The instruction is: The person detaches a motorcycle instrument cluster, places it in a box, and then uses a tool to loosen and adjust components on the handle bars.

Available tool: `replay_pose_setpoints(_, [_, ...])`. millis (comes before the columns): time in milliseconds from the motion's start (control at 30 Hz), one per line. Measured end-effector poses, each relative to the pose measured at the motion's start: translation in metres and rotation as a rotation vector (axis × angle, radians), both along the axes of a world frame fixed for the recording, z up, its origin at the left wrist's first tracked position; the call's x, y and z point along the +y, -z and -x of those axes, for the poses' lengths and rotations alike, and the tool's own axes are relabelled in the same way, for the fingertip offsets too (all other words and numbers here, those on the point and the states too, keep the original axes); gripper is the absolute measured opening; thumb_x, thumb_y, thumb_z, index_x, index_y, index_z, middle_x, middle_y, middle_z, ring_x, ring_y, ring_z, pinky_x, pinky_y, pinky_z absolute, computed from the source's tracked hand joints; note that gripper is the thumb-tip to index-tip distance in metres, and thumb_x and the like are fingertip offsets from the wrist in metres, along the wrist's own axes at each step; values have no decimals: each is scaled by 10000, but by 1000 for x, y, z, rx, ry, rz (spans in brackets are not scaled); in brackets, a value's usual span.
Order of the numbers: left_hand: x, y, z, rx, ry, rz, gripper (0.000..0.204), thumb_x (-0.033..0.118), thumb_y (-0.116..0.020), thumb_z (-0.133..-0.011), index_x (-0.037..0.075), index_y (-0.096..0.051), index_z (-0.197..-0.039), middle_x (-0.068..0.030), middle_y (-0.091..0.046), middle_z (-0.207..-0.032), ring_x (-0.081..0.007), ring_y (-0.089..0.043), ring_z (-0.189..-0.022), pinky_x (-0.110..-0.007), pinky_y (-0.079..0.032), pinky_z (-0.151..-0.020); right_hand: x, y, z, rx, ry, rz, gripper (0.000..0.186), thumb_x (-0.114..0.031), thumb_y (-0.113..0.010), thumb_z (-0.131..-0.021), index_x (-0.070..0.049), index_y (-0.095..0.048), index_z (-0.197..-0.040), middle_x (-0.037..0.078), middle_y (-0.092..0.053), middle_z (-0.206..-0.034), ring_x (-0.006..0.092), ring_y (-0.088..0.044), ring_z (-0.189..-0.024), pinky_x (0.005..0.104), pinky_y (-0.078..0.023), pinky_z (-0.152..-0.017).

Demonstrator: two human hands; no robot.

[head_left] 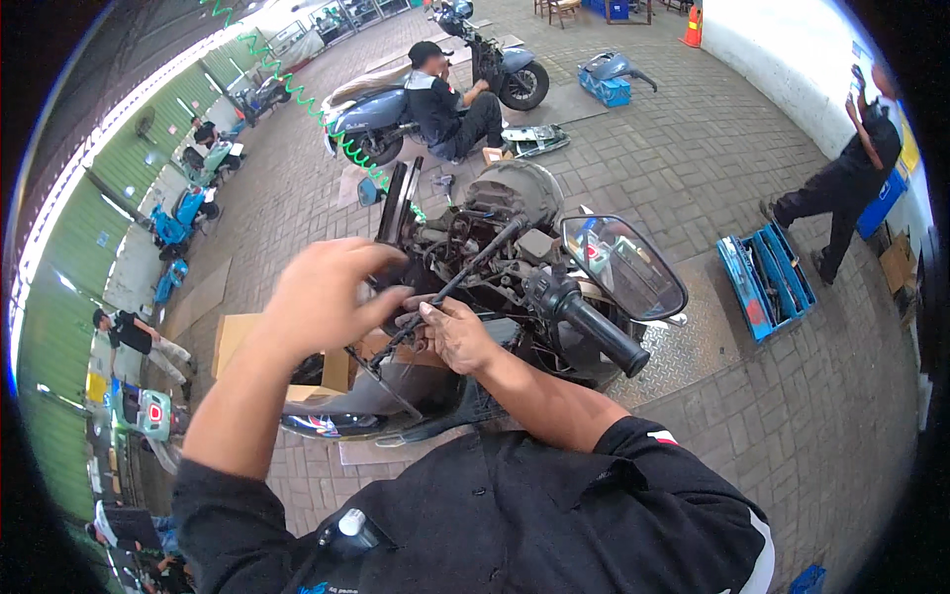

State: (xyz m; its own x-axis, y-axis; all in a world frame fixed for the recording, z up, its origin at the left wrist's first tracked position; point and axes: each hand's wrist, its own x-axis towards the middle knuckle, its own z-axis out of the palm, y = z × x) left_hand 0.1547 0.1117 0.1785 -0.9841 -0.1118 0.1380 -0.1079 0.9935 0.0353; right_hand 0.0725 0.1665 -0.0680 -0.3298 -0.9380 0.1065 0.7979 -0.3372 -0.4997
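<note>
Left hand (327,297) had fingers apart, near cable (476,264); right hand (461,342) was clamped on it, mirror (625,265) rightward.

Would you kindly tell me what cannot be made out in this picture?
In the head view:
Left hand: blurred and dark at the fingertips, so what it touches is unclear.
Cardboard box: partly hidden behind the left forearm.
Blue toolbox: contents too small to identify.
Blue object, lower right: cut off by the lower edge.

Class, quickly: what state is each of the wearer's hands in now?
Left hand: open, thumb and fingers apart, nothing visibly held.
Right hand: fingers curled at the black bar; whether gripping, cannot be told.
</note>
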Motion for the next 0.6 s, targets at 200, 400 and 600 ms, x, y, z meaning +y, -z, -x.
replay_pose_setpoints(200, [-13, 37, 86, -522, -72, 351, 393, 393, -680, -785, 75, -707, -1016, -173, -697, -926, -347, -669, -908, -437, -537, -792, -39, 5, -12, 145, 247, -155, 376, -346, -695, -905, 15, -637, -996, 37, -626, -863, 92, -531, -772, 273, -439, -663])
replay_pose_setpoints(400, [-15, 91, 123, -624, -18, 415, 274, 312, -687, -764, 57, -719, -858, -182, -698, -853, -353, -684, -850, -440, -554, -763, -42, 9, -15, 176, 338, -109, 266, -222, -685, -914, 3, -643, -1051, 38, -662, -983, 95, -566, -863, 273, -456, -770])
replay_pose_setpoints(600, [-25, 114, 133, -586, 0, 353, 197, 206, -649, -771, 16, -700, -772, -217, -683, -824, -385, -678, -801, -459, -549, -739, -25, 1, -12, -120, 108, -3, 210, -139, -620, -951, -31, -604, -1130, 53, -660, -1068, 139, -613, -899, 332, -502, -813])
